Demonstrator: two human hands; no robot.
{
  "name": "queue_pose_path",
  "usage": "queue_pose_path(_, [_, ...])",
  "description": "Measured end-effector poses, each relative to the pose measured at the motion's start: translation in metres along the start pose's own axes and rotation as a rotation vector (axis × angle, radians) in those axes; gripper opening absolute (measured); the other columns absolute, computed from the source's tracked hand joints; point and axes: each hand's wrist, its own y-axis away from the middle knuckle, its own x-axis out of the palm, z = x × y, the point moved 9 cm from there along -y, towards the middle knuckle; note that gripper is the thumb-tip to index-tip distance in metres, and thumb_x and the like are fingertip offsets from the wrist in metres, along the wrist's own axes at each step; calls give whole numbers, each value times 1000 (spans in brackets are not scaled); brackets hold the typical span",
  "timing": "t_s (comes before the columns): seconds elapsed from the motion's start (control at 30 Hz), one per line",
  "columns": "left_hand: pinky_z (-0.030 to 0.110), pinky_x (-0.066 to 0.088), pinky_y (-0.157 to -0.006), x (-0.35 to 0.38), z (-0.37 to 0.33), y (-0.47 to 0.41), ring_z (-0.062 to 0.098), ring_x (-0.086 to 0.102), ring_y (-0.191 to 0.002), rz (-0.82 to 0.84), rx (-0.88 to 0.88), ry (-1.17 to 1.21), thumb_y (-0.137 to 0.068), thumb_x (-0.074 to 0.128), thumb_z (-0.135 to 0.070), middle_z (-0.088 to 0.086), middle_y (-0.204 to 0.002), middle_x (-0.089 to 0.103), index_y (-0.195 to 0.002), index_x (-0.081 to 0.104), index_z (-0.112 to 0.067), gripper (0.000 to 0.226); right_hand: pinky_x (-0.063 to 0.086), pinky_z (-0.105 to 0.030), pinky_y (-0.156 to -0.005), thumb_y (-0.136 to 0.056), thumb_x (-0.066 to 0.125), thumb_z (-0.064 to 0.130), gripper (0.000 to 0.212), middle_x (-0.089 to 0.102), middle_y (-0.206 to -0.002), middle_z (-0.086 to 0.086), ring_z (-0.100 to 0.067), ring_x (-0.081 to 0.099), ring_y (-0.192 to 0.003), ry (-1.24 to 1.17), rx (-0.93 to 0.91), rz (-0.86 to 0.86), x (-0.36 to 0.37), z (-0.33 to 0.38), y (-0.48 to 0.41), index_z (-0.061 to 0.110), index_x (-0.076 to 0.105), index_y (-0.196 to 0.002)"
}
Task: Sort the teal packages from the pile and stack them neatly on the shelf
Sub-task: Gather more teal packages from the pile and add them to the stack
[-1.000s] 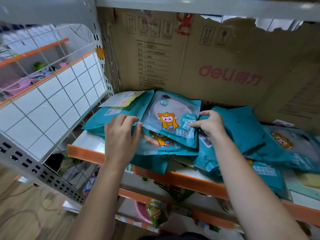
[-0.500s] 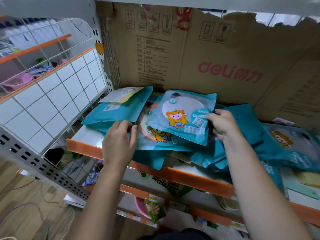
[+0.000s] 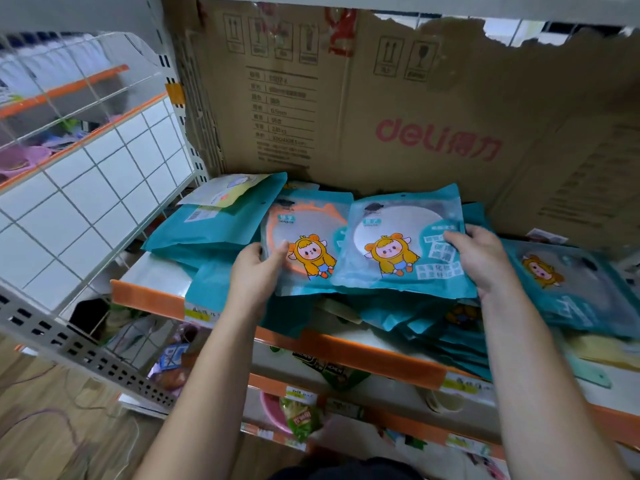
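As hands grip, teal packages between

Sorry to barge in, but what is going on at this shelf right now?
A person is sorting at the shelf. The left hand holds the orange-rimmed package by its edge; the right hand holds the white-disc package, which overlaps it. Other teal packages lie in a heap at right and a stack at left, in front of a cardboard box.
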Motion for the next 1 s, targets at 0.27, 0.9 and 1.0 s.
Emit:
queue_pose_path(0.27, [45, 59, -80, 47, -15, 3, 21, 72, -90, 111, 73, 161, -100, 51, -27, 4, -105, 73, -102, 59, -22, 10, 57, -30, -53, -101, 51, 22, 16, 75, -80, 4, -15, 73, -72, -90, 32, -124, -56, -17, 15, 18, 66, -97])
queue_pose_path(0.9, [45, 54, -73, 295, -75, 168, 21, 64, -84, 387, 335, 146, -95, 49, -31, 1, -89, 65, -82, 52, -27, 14, 56, -37, -73, -100, 47, 40, 28, 69, -100, -1, -19, 68, -89, -134, 64, -629, -374, -88, 119, 18, 60, -112])
queue_pose_path(1.0, [27, 48, -67, 355, -74, 216, 11, 58, -78, 416, 365, 131, -99, 49, -23, -5, -83, 61, -85, 52, -22, 15, 53, -38, -83, -103, 41, 38, 31, 61, -118, -6, -18, 62, -98, -55, 44, -652, -443, -99, 139, 21, 51, -127])
